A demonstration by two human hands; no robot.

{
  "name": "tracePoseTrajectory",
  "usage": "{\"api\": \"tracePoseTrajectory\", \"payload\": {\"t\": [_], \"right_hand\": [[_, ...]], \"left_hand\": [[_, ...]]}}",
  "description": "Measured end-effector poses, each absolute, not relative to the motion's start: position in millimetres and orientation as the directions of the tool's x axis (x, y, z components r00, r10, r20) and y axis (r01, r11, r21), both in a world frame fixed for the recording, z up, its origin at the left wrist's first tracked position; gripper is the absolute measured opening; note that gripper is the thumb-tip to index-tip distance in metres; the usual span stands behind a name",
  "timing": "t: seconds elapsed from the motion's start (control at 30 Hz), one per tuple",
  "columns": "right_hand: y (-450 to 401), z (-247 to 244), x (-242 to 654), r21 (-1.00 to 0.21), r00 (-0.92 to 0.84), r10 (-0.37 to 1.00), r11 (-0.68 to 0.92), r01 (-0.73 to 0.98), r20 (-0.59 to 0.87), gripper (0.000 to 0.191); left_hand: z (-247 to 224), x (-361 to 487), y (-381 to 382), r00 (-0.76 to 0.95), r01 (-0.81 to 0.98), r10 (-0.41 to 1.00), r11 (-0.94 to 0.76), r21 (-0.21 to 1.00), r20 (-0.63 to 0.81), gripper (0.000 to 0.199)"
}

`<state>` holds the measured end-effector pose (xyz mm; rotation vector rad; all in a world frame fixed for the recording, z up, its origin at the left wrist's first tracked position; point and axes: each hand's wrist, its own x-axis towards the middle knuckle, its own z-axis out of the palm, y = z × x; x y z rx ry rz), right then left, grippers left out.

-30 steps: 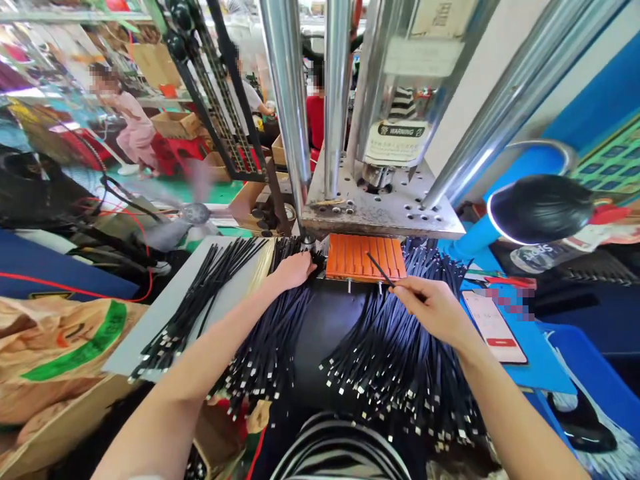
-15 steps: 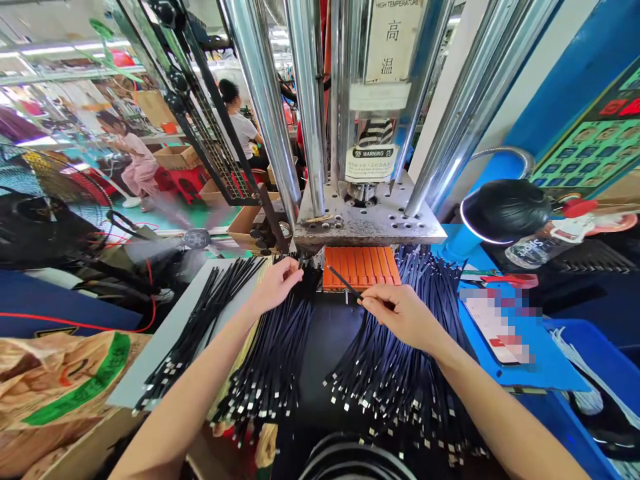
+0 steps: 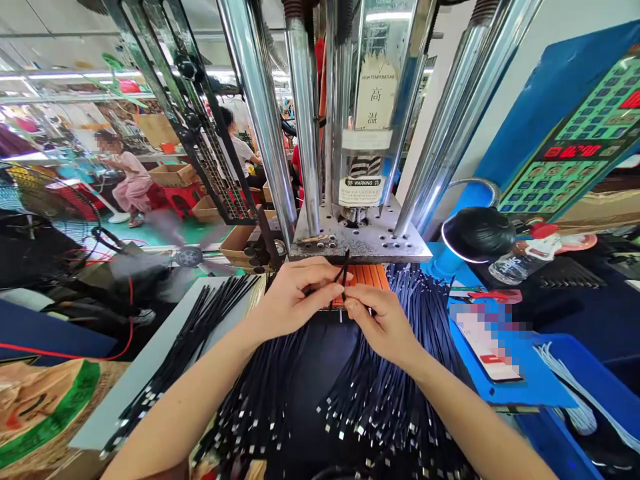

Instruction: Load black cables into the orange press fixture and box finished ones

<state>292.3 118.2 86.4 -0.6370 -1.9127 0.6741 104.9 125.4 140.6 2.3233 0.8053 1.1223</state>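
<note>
My left hand (image 3: 300, 293) and my right hand (image 3: 383, 320) meet in front of the orange grooved block (image 3: 373, 276), fingertips almost touching. Pinched between their thumbs and fingers are thin black cords (image 3: 346, 263), whose ends cross and point upward. Whether each hand has its own cord is hard to make out. Beneath my right wrist spreads a large bundle of black cords (image 3: 400, 387) with shiny pale tips. A second cord bundle (image 3: 270, 387) lies below my left forearm. The fingers partly cover the block.
Above the block hangs a metal press plate (image 3: 360, 250) between steel columns. More black cords (image 3: 185, 353) lie on a grey board at left. A spinning fan (image 3: 190, 256) stands behind. At right are a black lamp (image 3: 477, 233), a phone-like slab (image 3: 493, 347) and a blue tray (image 3: 600, 380).
My left hand has moved right from the left cord bundle to meet my right hand. The cord in my right hand has turned more upright. The view has tilted up slightly.
</note>
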Motion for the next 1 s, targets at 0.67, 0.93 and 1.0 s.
{"api": "tracePoseTrajectory", "payload": {"t": [0.67, 0.93, 1.0], "right_hand": [[225, 12, 262, -0.746, -0.304, 0.902, 0.426, 0.512, 0.307, 0.03], [254, 10, 256, -0.752, -0.344, 0.938, 0.265, 0.603, 0.055, 0.024], [251, 13, 258, -0.747, -0.356, 0.933, 0.268, 0.609, 0.045, 0.02]], "left_hand": [[112, 107, 163, 0.263, 0.566, 0.629, -0.715, 0.412, 0.731, 0.024], [-15, 71, 170, 0.628, 0.633, 0.66, -0.741, 0.224, 0.412, 0.031], [-25, 71, 169, 0.681, 0.621, 0.621, -0.771, 0.144, 0.388, 0.035]]}}
